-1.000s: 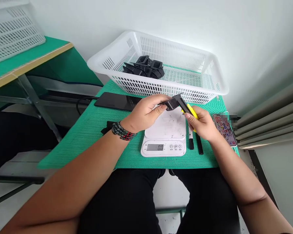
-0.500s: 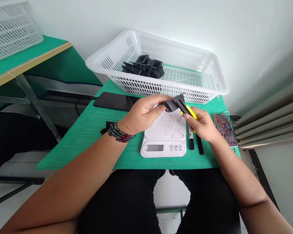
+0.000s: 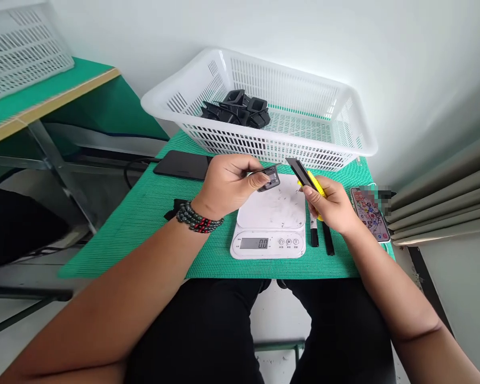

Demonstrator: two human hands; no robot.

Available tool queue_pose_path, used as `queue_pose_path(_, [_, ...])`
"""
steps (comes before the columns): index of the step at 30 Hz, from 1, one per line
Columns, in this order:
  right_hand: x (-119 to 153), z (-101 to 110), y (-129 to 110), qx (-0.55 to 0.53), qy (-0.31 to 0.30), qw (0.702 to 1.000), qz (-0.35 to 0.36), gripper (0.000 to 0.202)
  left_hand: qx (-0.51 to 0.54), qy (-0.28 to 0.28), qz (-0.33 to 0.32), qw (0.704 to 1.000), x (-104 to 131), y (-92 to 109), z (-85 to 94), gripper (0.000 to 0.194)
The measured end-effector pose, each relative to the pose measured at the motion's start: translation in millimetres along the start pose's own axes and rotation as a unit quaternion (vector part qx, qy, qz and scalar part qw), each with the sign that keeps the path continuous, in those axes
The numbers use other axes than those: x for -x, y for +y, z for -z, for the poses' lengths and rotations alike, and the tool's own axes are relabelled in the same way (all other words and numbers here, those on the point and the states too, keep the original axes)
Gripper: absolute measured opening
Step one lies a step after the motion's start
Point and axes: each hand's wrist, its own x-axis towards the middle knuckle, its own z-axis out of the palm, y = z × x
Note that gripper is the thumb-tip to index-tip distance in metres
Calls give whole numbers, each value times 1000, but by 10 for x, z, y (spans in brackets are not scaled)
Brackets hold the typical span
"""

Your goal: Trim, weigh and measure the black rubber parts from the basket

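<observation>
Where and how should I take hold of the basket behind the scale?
Probably by the rim at both short ends of the basket, coming in from left and right and curling under the lip. The rim flares outward there, giving an edge to hook. Keep it level: the black parts sit loosely toward the left end, which may feel heavier.

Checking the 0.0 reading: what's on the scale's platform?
Small dark specks on the platform. Far-left corner can't be seen: left hand and its black part cover it.

Our left hand [image 3: 232,184] is closed in a pinch, thumb toward the right. Our right hand [image 3: 330,202] is curled shut, its forearm slanting inward.
</observation>
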Motion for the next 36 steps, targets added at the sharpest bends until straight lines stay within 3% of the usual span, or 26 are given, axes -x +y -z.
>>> queue_pose_path(6, [18,-6,-26,-10,-21,1000,12,57,36,-8,33,999,1,17,-83,45])
queue_pose_path(11, [32,-28,-45,14,-36,999,32,52,-26,-27,-15,999,10,34,-102,25])
queue_pose_path(15, [1,-11,6,27,6,1000,-10,54,-93,-38,-70,992,10,37,-89,15])
queue_pose_path(19, [-13,21,15,17,53,998,-26,56,-100,-37,-85,991,19,35,-77,13])
queue_pose_path(23, [20,-6,-5,-8,-31,999,-6,53,-125,-17,-95,987,35,4,-61,13])
queue_pose_path(29, [34,17,27,-2,69,997,-43,52,-95,-51,-98,989,56,6,-67,16])
queue_pose_path(34, [49,-3,3,-32,-32,999,4,52,-107,-35,-98,989,65,30,-68,14])
queue_pose_path(36, [39,-2,22,-17,-11,1000,-12,52,-97,-32,-95,990,65,36,-59,15])
